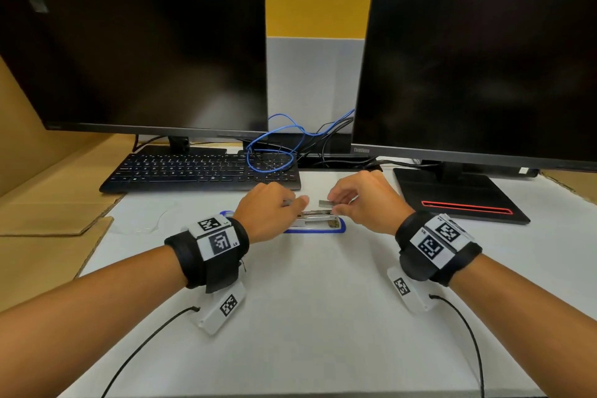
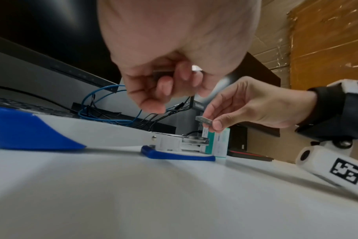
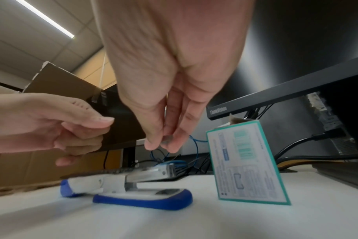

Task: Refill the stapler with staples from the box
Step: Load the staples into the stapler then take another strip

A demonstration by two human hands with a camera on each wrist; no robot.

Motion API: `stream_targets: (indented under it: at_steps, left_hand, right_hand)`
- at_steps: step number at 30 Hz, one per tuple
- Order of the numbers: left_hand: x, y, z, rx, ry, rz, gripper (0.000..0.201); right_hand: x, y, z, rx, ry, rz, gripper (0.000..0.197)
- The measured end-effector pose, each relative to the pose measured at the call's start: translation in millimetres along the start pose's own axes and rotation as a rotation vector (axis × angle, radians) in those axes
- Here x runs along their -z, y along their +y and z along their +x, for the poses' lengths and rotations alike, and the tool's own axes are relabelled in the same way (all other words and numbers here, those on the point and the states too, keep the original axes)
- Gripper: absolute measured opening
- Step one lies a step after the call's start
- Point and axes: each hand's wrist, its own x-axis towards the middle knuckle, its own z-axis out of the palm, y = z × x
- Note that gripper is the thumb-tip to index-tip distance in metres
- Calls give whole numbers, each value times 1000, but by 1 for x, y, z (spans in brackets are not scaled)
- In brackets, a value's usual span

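Note:
A blue and white stapler lies folded open on the white table, its lid flat to the left and its metal magazine facing up over the blue base. Just above the magazine, my right hand pinches a short grey staple strip between thumb and fingers; the strip shows again in the left wrist view. My left hand hovers opposite, fingers curled round another small grey strip piece. The teal and white staple box stands upright just right of the stapler, hidden in the head view.
A black keyboard with a blue cable looped on it lies behind the hands. Two dark monitors stand at the back; the right one's stand base sits beside my right hand. Cardboard lies at the left.

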Motion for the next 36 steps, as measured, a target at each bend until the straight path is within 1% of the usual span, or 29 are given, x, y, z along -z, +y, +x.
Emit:
stream_targets:
  at_steps: [2,5,6,9,11,15,20,23,29,31,32,34,36]
  left_hand:
    - [-3,-2,4,-16,11,67,50]
    - [-4,-2,8,-61,16,149,28]
    - [-5,-1,10,-69,-1,165,27]
    - [-5,3,16,-76,-51,211,40]
    - [-8,4,21,-84,-64,224,41]
    - [-11,4,28,-66,-86,242,32]
    - [-12,4,30,-84,-92,234,27]
    - [-13,1,32,-92,-96,230,25]
    - [-14,2,32,-76,-109,274,26]
    - [-14,1,31,-79,-125,286,32]
    - [-14,0,32,-79,-133,289,40]
    - [-15,-2,33,-58,-135,275,61]
    - [-14,-2,35,-25,-142,241,82]
  right_hand:
    - [-4,-2,4,3,3,-21,20]
    - [-8,-5,10,13,4,-79,18]
    - [-10,-7,12,20,-6,-100,18]
    - [-13,-11,16,0,-51,-118,20]
    - [-14,-12,19,-34,-81,-112,21]
    - [-15,-9,23,-69,-110,-108,24]
    - [-14,-5,24,-73,-125,-108,25]
    - [-12,-7,22,-70,-141,-105,29]
    - [-12,-13,21,-57,-169,-174,33]
    - [-11,-14,21,-50,-176,-188,36]
    - [-11,-14,21,-46,-183,-198,38]
    - [-10,-13,21,-31,-177,-202,41]
    - [-6,-11,21,-21,-120,-154,38]
